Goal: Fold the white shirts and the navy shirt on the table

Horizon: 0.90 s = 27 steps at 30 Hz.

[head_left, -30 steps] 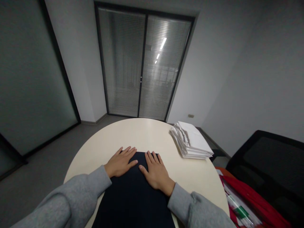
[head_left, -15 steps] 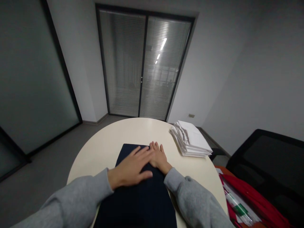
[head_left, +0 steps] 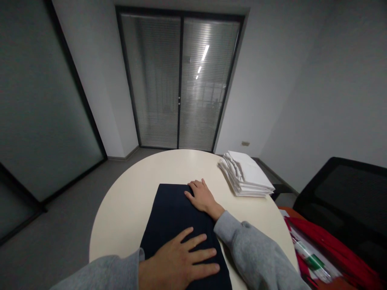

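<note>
1. A dark navy cloth is lying flat on a round, pale surface, its near end running out of view; it is serving as the landmark here.
2. Risk, as a judgement: the cloth could be creasing or skewing if the left hand is dragging while the right is pressing too lightly. Uneven pressure could also be pulling its far right corner askew.
3. The left hand is spreading its fingers wide, palm down, over the cloth's nearer part, gripping nothing; whether the whole palm is touching is hard to tell.
4. The right hand is resting open at the cloth's far right corner, thumb apart; whether its fingertips are curling over the edge, I cannot tell.
5. Folded white fabric is sitting beyond and right of the cloth.
</note>
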Available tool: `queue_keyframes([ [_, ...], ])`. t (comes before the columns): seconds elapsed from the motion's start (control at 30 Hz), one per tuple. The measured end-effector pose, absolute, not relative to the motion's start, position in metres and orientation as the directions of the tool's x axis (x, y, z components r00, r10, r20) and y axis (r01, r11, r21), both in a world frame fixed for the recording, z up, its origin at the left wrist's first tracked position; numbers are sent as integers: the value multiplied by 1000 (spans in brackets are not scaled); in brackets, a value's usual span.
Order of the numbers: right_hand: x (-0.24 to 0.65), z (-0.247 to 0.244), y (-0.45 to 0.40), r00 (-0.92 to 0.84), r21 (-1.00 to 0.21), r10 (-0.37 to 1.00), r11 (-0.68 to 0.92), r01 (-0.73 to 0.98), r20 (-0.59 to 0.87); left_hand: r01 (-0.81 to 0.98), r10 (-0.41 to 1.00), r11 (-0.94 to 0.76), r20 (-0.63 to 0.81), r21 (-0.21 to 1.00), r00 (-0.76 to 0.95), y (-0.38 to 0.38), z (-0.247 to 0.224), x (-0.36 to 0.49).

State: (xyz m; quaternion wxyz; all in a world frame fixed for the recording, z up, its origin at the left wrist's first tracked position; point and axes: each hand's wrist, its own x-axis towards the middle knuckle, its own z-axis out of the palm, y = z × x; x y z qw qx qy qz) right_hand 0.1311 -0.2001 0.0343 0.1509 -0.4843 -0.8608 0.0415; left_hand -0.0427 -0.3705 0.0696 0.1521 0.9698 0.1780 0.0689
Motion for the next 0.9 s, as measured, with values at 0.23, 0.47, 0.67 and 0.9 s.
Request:
queue_keyframes([
  [0.23,112,77,-156,-581,-346,804,514,785,-123,307,339,-936,206,171,918,-365,46,-44],
  [0.47,71,103,-115,-575,-295,641,497,816,-509,309,323,-946,226,96,919,-362,42,-47],
  [0.67,66,129,-126,-622,-226,626,596,771,-471,287,309,-949,224,128,924,-362,40,-49],
  [0.9,89,168,-150,-681,-55,727,679,732,-81,331,398,-878,143,347,906,-340,60,-51],
])
